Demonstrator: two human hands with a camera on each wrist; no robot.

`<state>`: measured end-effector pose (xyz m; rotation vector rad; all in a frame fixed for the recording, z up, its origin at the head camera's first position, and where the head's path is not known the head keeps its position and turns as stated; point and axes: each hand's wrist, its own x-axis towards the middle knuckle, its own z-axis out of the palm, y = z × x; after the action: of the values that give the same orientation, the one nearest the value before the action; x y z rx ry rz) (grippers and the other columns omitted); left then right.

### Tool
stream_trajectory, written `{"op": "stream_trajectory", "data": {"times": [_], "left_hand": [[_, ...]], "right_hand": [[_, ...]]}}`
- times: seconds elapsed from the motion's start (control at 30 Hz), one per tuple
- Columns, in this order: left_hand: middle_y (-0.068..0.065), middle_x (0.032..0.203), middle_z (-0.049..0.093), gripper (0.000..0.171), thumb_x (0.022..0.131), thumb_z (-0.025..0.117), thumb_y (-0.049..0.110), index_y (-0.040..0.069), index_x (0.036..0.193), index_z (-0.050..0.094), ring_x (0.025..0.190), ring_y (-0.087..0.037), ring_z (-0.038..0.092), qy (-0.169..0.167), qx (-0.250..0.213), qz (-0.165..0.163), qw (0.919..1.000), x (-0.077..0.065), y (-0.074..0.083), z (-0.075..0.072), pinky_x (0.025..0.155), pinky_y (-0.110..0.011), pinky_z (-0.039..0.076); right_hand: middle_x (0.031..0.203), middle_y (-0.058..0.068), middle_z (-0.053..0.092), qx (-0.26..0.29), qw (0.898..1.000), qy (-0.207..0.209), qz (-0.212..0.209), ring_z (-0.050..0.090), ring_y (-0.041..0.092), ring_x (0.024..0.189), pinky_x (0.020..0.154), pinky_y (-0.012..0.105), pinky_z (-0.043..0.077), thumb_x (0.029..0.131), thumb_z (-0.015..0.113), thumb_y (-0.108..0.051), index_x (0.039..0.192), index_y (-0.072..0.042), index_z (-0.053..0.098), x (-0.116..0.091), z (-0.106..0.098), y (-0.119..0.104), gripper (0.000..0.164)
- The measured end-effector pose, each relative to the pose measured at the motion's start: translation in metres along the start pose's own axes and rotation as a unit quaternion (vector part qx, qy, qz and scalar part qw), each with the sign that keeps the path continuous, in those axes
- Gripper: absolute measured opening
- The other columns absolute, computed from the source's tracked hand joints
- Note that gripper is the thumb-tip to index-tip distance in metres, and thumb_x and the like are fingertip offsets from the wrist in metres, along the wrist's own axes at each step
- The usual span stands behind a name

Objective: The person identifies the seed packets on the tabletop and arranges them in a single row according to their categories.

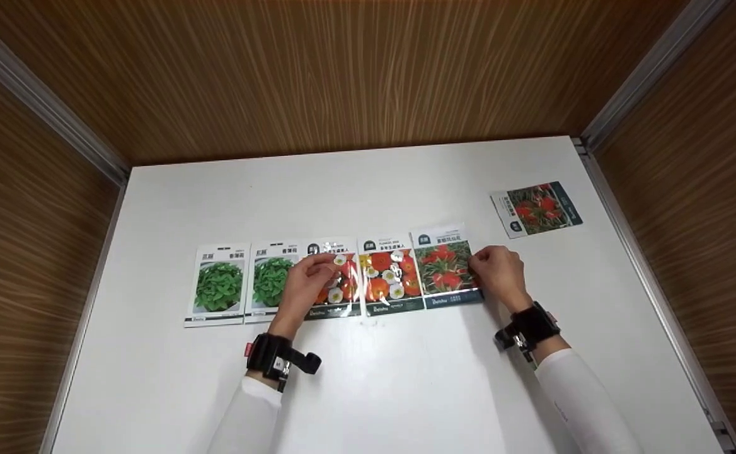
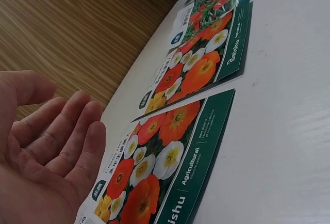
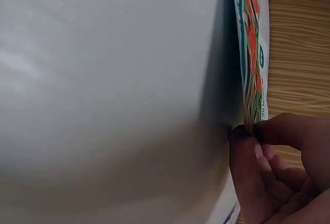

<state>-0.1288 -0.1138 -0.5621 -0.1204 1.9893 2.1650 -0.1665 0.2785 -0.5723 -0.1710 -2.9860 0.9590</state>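
Thumb and fingertips of my right hand (image 1: 500, 272) pinch the right edge of a seed packet with red flowers (image 1: 445, 268), the rightmost in a row. The right wrist view shows that packet (image 3: 252, 53) nearly edge-on between thumb and finger. My left hand (image 1: 307, 287) hovers over the third packet from the left, a poppy seed packet (image 1: 336, 308), and partly covers it. In the left wrist view the left hand's fingers (image 2: 67, 131) are loosely bent with nothing between them. A second poppy packet (image 1: 392, 277) lies between the hands.
Two seed packets with green leaves, one at the far left (image 1: 218, 287) and one beside it (image 1: 272, 277), begin the row. Another red-flower packet (image 1: 537, 209) lies turned sideways at the back right of the white table (image 1: 368, 378). Wood-grain panels (image 1: 343, 75) enclose the table.
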Motion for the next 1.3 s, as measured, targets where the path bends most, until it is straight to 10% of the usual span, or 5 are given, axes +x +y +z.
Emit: {"op": "stream_trajectory", "data": {"times": [0.57, 0.87, 1.3], "left_hand": [[-0.028, 0.124, 0.067, 0.036, 0.103, 0.063, 0.011, -0.004, 0.136, 0.060, 0.114, -0.044, 0.065, 0.000, 0.013, 0.006, 0.9999, -0.003, -0.002, -0.004, 0.099, -0.056, 0.052], [-0.022, 0.122, 0.068, 0.037, 0.104, 0.063, 0.013, -0.005, 0.136, 0.061, 0.114, -0.042, 0.065, -0.002, 0.019, 0.018, 0.9997, -0.003, 0.002, -0.005, 0.095, -0.046, 0.056], [-0.021, 0.119, 0.071, 0.032, 0.104, 0.062, 0.012, -0.002, 0.133, 0.064, 0.115, -0.047, 0.063, 0.013, 0.019, 0.036, 0.9991, -0.006, 0.003, -0.018, 0.099, -0.058, 0.051]], "right_hand": [[0.071, 0.015, 0.066, -0.056, 0.995, 0.060, -0.051, 0.064, 0.037, 0.068, 0.065, 0.054, 0.049, 0.095, 0.068, -0.019, 0.074, -0.004, 0.063, 0.004, 0.001, 0.001, 0.025], [0.097, 0.035, 0.065, -0.101, 0.980, 0.139, -0.098, 0.064, 0.054, 0.083, 0.071, 0.063, 0.050, 0.094, 0.067, -0.007, 0.103, 0.015, 0.066, 0.036, -0.026, 0.023, 0.024], [0.117, 0.039, 0.063, -0.073, 0.995, 0.062, 0.019, 0.064, 0.054, 0.102, 0.080, 0.064, 0.051, 0.099, 0.069, -0.027, 0.135, 0.016, 0.055, 0.051, -0.029, 0.052, 0.058]]}}
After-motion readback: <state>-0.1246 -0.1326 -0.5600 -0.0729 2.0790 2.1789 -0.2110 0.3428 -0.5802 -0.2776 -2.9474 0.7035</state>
